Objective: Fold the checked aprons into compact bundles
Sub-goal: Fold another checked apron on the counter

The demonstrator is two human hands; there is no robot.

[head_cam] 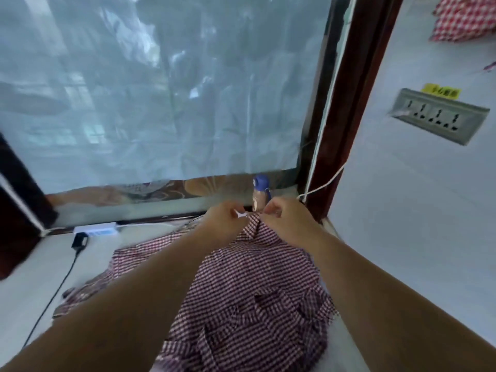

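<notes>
- We find one sign: a yellow label point(441, 91) on the wall, just above the socket panel point(440, 118), with a short row of dark characters too blurred for us to read.
- Far left of the socket panel, a white box point(98, 229) by the window carries blue markings we cannot make out.
- We read nothing else anywhere.
</notes>
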